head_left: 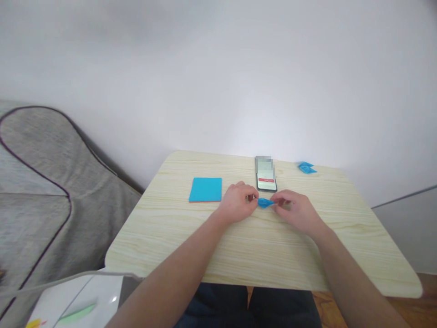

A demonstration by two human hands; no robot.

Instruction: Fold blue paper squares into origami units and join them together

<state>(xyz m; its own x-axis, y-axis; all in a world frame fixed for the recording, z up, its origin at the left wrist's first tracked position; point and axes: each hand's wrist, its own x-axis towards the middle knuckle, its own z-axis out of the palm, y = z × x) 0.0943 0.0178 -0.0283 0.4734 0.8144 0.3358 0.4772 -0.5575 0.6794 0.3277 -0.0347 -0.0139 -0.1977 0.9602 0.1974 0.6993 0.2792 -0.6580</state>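
A small folded piece of blue paper [265, 203] is stretched between my two hands, just above or on the pale wood table. My left hand [239, 201] pinches its left end between thumb and fingers. At the other end, my right hand [294, 209] pinches the tip in the same way. To the left of my left hand lies a square stack of blue paper [205, 189] with a reddish edge showing underneath. A second folded blue paper shape [307, 167] rests near the table's back edge on the right.
A phone [266, 181] with its screen lit, partly blurred, lies just beyond my hands. The light wood table [273, 255] stands against a white wall. To the left is a grey sofa [95, 200], with a white surface [92, 296] at the lower left.
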